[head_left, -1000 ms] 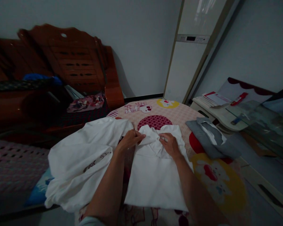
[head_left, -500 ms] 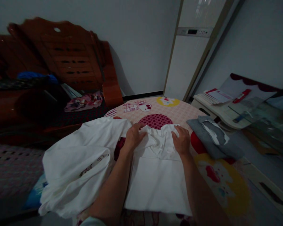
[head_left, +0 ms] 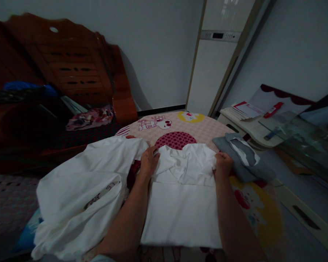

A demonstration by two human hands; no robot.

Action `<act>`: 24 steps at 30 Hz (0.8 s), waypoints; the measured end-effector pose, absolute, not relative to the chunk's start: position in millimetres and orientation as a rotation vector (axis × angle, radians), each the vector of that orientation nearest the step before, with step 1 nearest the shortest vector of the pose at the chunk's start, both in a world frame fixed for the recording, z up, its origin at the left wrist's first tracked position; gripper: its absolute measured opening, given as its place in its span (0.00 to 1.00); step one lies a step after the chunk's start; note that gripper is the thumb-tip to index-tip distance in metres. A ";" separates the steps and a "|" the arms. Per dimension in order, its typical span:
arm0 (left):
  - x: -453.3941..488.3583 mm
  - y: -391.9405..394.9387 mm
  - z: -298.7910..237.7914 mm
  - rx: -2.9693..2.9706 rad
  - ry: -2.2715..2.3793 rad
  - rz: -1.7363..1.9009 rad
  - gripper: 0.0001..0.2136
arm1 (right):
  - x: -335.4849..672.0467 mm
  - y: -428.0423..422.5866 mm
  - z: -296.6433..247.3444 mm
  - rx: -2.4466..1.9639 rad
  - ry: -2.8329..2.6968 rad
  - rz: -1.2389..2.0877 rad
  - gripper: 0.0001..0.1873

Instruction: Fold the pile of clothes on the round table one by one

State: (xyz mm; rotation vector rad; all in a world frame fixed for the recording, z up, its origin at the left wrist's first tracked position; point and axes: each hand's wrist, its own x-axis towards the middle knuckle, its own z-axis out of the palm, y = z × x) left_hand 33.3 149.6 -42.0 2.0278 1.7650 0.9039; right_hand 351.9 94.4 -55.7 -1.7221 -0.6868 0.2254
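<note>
In front of me a white shirt (head_left: 183, 213) lies partly folded on the round table, its lower part flat and its far part wrinkled. My left hand (head_left: 149, 162) pinches the shirt's far left edge with bent fingers. At the far right edge my right hand (head_left: 223, 164) is closed on the fabric, fingers curled inward. Left of my left forearm, a second white garment (head_left: 79, 193) with dark printed lettering lies heaped and drapes over the table's near left side.
A patterned cloth (head_left: 205, 127) covers the table. Folded grey clothing (head_left: 242, 158) lies at its right edge. Behind stand a wooden bench (head_left: 73, 65) and a tall white air conditioner (head_left: 213, 69). A white cabinet (head_left: 251, 125) with papers and a glass tank (head_left: 303, 134) are at right.
My right hand has moved outward to the shirt's right edge and closed on it. My left hand has shifted slightly toward the left edge. The wrinkled far part is spread wider.
</note>
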 end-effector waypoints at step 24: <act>31.5 152.3 -37.3 1.953 1.867 0.773 0.15 | 350.2 138.4 -27.8 -2.279 -1.728 -0.086 0.18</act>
